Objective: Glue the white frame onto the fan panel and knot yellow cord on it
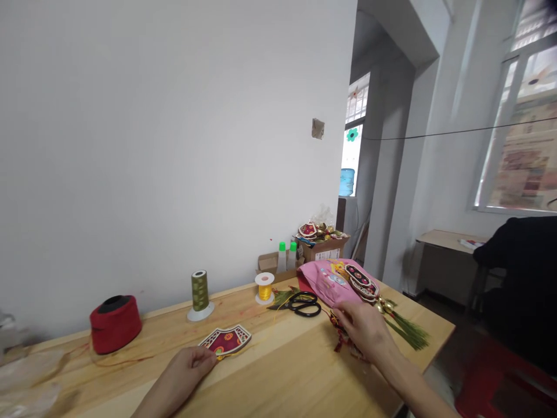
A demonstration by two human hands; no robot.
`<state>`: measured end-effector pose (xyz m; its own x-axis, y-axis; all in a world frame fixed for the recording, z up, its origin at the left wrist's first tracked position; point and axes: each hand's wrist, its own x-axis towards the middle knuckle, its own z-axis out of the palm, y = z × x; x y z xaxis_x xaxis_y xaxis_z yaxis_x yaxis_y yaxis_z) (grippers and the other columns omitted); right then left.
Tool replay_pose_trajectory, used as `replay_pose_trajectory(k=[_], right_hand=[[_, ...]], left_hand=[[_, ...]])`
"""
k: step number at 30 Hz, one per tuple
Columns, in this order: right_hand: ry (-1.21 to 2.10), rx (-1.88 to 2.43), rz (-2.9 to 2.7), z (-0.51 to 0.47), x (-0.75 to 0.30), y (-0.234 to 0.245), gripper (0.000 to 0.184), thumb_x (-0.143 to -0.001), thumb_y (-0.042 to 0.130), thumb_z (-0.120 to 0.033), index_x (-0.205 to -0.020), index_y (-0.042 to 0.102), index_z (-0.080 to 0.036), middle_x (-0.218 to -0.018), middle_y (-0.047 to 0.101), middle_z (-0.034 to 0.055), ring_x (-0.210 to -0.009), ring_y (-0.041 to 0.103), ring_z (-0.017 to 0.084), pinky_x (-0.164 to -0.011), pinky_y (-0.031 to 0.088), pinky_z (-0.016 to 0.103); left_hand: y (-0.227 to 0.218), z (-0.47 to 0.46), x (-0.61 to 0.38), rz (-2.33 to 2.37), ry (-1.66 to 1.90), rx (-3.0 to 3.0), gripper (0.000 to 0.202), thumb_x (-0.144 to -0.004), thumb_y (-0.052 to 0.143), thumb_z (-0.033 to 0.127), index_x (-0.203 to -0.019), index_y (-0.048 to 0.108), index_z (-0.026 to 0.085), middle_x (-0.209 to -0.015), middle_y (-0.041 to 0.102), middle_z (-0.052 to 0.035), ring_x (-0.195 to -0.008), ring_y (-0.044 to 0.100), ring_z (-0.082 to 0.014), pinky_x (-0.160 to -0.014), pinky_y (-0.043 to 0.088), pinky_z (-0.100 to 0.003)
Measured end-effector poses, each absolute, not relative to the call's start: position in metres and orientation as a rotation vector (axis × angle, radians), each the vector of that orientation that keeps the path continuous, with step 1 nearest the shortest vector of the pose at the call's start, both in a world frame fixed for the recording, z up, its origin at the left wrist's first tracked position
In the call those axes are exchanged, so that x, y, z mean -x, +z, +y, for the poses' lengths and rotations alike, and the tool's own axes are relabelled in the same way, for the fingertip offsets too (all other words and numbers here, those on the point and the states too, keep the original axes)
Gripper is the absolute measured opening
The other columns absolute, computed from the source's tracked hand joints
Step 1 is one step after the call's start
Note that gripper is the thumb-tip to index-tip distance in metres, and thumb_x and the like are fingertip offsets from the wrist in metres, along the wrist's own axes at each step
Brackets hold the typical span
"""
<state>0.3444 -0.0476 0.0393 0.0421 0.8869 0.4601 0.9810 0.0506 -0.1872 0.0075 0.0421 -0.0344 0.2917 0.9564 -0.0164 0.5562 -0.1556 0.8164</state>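
A fan-shaped ornament (230, 338) with a dark red centre and white lattice border lies on the wooden table. My left hand (195, 367) is closed on its lower left edge, where a yellow cord loops out. To the right, my right hand (360, 326) is closed in a pinch above some dark red knotted tassels (337, 342); whatever its fingertips hold is too small to make out. Black-handled scissors (304, 304) rest just beyond it. A spool of yellow cord (264, 288) stands behind the ornament.
Along the wall are a red thread cone (115, 325), an olive thread spool (200, 293) and two green-capped bottles (282, 258). A pink cloth (319, 281) carries finished ornaments with bells and a green tassel (409, 331). Behind it, a cardboard box (322, 251) holds more ornaments.
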Motion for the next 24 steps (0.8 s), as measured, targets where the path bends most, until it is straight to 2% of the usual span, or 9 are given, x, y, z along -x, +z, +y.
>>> replay_pose_trajectory(k=[1, 2, 5, 7, 11, 14, 16, 21, 24], right_hand=[[-0.255, 1.757, -1.882, -0.042, -0.338, 0.039, 0.022, -0.074, 0.038, -0.017, -0.081, 0.060, -0.019, -0.074, 0.061, 0.0050, -0.068, 0.055, 0.016, -0.059, 0.039, 0.025], [-0.235, 1.631, -1.907, -0.035, -0.329, 0.037, 0.025, -0.070, 0.042, -0.012, -0.088, 0.058, -0.019, -0.082, 0.059, 0.0053, -0.076, 0.054, 0.016, -0.064, 0.039, 0.025], [-0.126, 1.312, -2.036, -0.012, -0.281, 0.024, 0.029, -0.062, 0.050, -0.008, -0.088, 0.058, -0.018, -0.095, 0.055, 0.0061, -0.089, 0.048, 0.016, -0.076, 0.038, 0.026], [-0.051, 1.233, -2.091, 0.001, -0.242, 0.015, 0.020, -0.063, 0.056, -0.017, -0.082, 0.061, -0.019, -0.086, 0.058, 0.0044, -0.083, 0.049, 0.016, -0.076, 0.038, 0.026], [0.037, 1.228, -2.317, 0.020, -0.182, 0.004, 0.025, -0.059, 0.064, -0.030, -0.082, 0.064, -0.022, -0.080, 0.059, 0.0033, -0.078, 0.049, 0.018, -0.068, 0.038, 0.026], [0.044, 1.181, -2.431, 0.026, -0.168, 0.000, 0.015, -0.068, 0.057, -0.030, -0.079, 0.065, -0.024, -0.073, 0.061, 0.0020, -0.072, 0.050, 0.017, -0.062, 0.036, 0.025], [0.092, 1.115, -2.453, 0.029, -0.169, -0.005, 0.015, -0.072, 0.052, -0.029, -0.077, 0.065, -0.024, -0.069, 0.061, 0.0010, -0.069, 0.051, 0.015, -0.060, 0.035, 0.023], [0.333, 1.032, -2.266, 0.035, -0.179, -0.017, 0.014, -0.074, 0.051, -0.022, -0.077, 0.065, -0.021, -0.070, 0.063, -0.0005, -0.066, 0.053, 0.010, -0.058, 0.035, 0.018], [0.431, 1.025, -2.175, 0.036, -0.180, -0.021, 0.014, -0.074, 0.052, -0.021, -0.075, 0.065, -0.020, -0.068, 0.063, -0.0005, -0.064, 0.053, 0.010, -0.056, 0.035, 0.018]], left_hand=[[-0.033, 0.040, -0.008, 1.351, 0.696, -1.813, 0.042, -0.061, 0.043, 0.056, -0.058, 0.050, 0.014, -0.050, 0.033, 0.0054, -0.050, 0.028, -0.0100, -0.046, 0.021, -0.020], [-0.031, 0.038, -0.008, 1.338, 0.711, -1.803, 0.042, -0.061, 0.044, 0.056, -0.058, 0.050, 0.015, -0.050, 0.034, 0.0055, -0.050, 0.028, -0.0099, -0.046, 0.022, -0.020], [-0.027, 0.034, -0.009, 1.351, 0.708, -1.785, 0.041, -0.059, 0.045, 0.057, -0.054, 0.045, 0.016, -0.048, 0.030, 0.0065, -0.048, 0.025, -0.0087, -0.044, 0.018, -0.020], [-0.027, 0.033, -0.011, 1.371, 0.715, -1.765, 0.040, -0.059, 0.045, 0.056, -0.052, 0.043, 0.017, -0.045, 0.028, 0.0073, -0.045, 0.023, -0.0078, -0.042, 0.016, -0.020], [-0.028, 0.033, -0.014, 1.398, 0.713, -1.673, 0.035, -0.057, 0.046, 0.052, -0.049, 0.041, 0.018, -0.037, 0.027, 0.0092, -0.038, 0.019, -0.0066, -0.040, 0.012, -0.021], [-0.026, 0.032, -0.015, 1.395, 0.721, -1.689, 0.030, -0.058, 0.048, 0.044, -0.047, 0.042, 0.017, -0.038, 0.028, 0.0088, -0.039, 0.019, -0.0065, -0.040, 0.012, -0.021], [-0.025, 0.032, -0.015, 1.386, 0.717, -1.717, 0.027, -0.058, 0.048, 0.040, -0.048, 0.045, 0.016, -0.041, 0.029, 0.0080, -0.042, 0.021, -0.0068, -0.041, 0.014, -0.021], [-0.026, 0.033, -0.011, 1.356, 0.685, -1.702, 0.022, -0.061, 0.046, 0.034, -0.049, 0.046, 0.015, -0.043, 0.027, 0.0079, -0.043, 0.021, -0.0068, -0.041, 0.014, -0.021], [-0.027, 0.033, -0.010, 1.316, 0.671, -1.698, 0.024, -0.062, 0.046, 0.036, -0.050, 0.048, 0.015, -0.042, 0.026, 0.0083, -0.042, 0.019, -0.0065, -0.041, 0.012, -0.021]])
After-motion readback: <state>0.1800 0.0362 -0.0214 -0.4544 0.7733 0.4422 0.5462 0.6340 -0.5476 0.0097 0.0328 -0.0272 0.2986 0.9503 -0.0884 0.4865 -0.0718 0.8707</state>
